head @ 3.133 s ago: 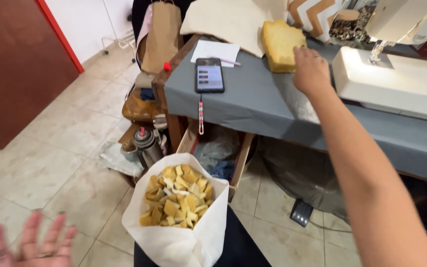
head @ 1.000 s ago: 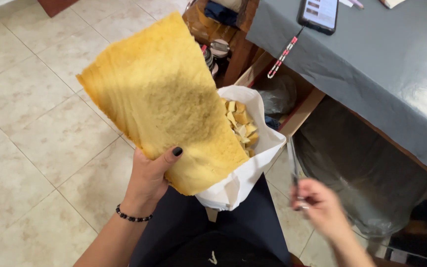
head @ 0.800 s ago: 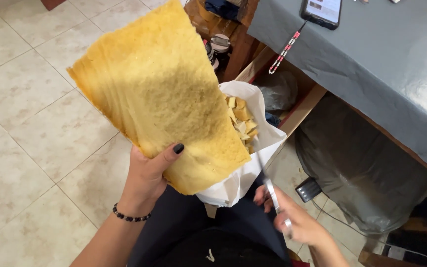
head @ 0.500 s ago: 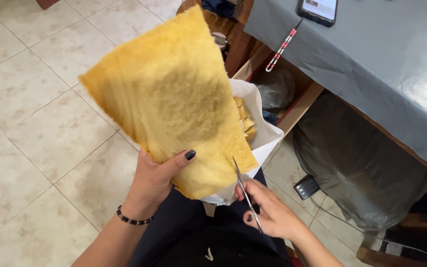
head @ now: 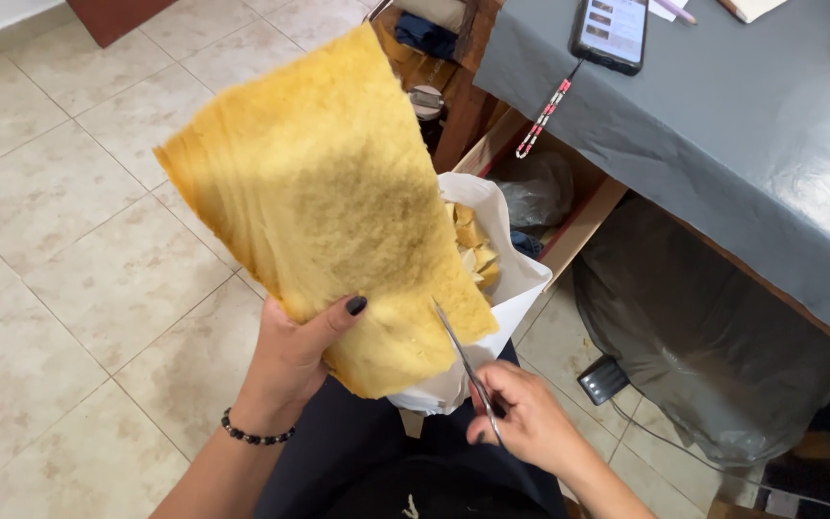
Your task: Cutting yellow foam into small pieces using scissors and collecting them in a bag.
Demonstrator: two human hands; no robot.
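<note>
My left hand point(head: 285, 360) grips the lower edge of a large yellow foam sheet point(head: 319, 207), holding it up over my lap with the thumb on its front. My right hand point(head: 525, 423) holds a pair of scissors point(head: 463, 360) whose blades point up at the sheet's lower right edge. Behind the sheet, a white bag point(head: 501, 279) rests on my lap, and small yellow foam pieces point(head: 473, 255) show inside it.
A grey-covered table point(head: 722, 144) stands at the right with a phone point(head: 610, 31) and a beaded strap point(head: 545, 115) on it. Under it are an open wooden drawer point(head: 569, 211), a dark plastic bag point(head: 713, 336) and a foot pedal point(head: 604, 379) on the tiled floor.
My right hand has brought the scissors from the right side up to the sheet's lower edge. My left hand has tilted and shifted the sheet slightly.
</note>
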